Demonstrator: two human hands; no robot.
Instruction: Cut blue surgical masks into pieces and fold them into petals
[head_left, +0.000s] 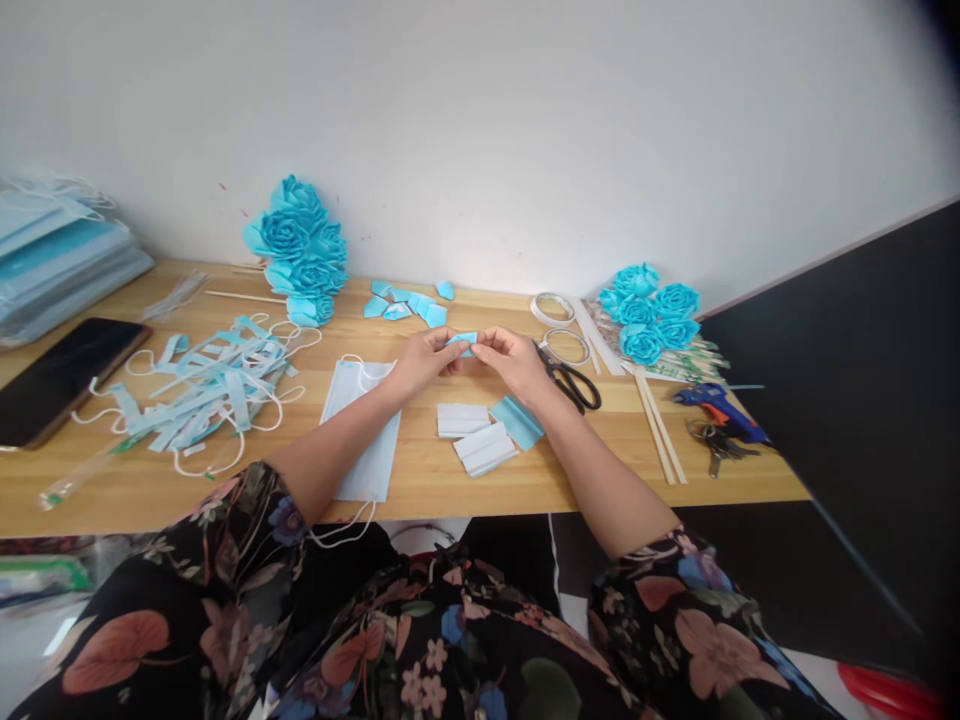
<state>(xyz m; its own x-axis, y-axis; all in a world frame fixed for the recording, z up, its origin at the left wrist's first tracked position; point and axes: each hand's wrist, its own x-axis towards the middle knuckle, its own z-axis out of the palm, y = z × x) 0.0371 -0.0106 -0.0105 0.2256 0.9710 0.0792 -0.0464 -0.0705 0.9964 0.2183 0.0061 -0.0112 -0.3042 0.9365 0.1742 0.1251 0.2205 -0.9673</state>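
Between my left hand [431,360] and my right hand [506,358] is a small light blue mask piece [463,338], pinched by the fingers of both. It hangs above the wooden table. Just below lie two pale cut mask pieces [486,448] and a blue one [517,422], the blue one partly behind my right forearm. Under my left forearm rests a whole face mask [367,450] with its ear loops. Beyond my hands several small blue cut petals [409,303] are scattered. Black-handled scissors [574,385] lie right of my right hand, their blades partly hidden.
At left are a heap of mask strips and loops [225,385], a phone [67,375] and stacked masks [60,250]. Blue fabric roses stand at back left [296,250] and right [645,310]. Tape rolls [566,346], wooden sticks [660,430], a glue gun [724,408] and keys [716,445] lie at right.
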